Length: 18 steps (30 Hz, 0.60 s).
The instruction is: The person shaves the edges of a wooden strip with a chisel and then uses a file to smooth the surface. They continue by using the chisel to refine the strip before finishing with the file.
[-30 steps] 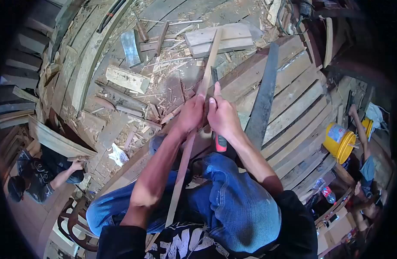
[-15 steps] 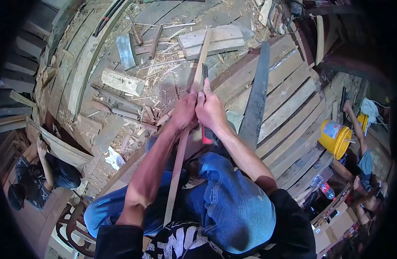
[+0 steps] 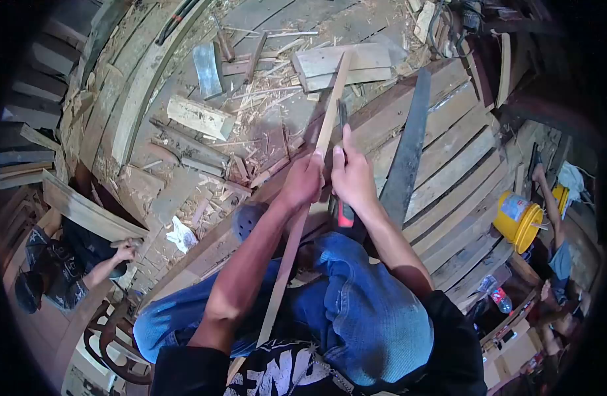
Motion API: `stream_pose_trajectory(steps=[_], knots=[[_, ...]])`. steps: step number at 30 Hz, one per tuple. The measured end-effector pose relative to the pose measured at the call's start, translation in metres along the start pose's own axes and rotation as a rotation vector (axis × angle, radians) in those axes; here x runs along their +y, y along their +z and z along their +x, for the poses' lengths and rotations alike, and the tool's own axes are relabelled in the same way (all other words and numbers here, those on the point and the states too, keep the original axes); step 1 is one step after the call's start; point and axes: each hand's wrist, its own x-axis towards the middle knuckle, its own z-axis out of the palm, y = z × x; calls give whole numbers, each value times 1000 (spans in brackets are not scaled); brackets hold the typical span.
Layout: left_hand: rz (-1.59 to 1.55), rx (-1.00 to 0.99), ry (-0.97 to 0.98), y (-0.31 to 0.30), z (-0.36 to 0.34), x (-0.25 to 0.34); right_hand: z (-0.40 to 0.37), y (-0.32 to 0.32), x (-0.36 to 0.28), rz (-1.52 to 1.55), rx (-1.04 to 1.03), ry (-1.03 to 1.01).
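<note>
My left hand (image 3: 303,178) is wrapped round a long, thin wooden strip (image 3: 287,264). The strip runs from my lap, between my jeans-clad legs, up to a pale block (image 3: 346,64), where its far end lies over the wood. Just right of the strip, my right hand (image 3: 354,175) grips a utility knife (image 3: 344,216) with a black and red handle. The index finger lies stretched along the knife's dark front part, which points away from me beside the strip. A wide dark saw blade (image 3: 409,145) lies on the boards right of my right hand.
Wood shavings and offcuts (image 3: 201,117) litter the floor ahead. A yellow bucket (image 3: 518,221) stands on the right, with a bottle (image 3: 501,300) below it. On the left, another person (image 3: 69,264) sits by a curved board (image 3: 89,210). A person's leg (image 3: 551,201) shows far right.
My right hand and the knife have moved slightly apart from my left hand and the strip. The view has shifted a little. The other person's hand has moved lower along the curved board.
</note>
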Motion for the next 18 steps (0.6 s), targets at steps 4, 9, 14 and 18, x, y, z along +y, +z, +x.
stream_pose_trajectory(steps=[4, 9, 14, 18], knots=[[-10, -19, 27, 1, 2, -3, -20, -4, 2, 4, -109, 64], [-8, -19, 30, 2, 2, -4, -14, 1, 5, 2, -71, 11], [21, -66, 9, -1, 0, 5, -4, 2, -3, 20, -84, 95], [81, 0, 9, 5, -1, -1, 21, 9, 18, -74, -26, 12]])
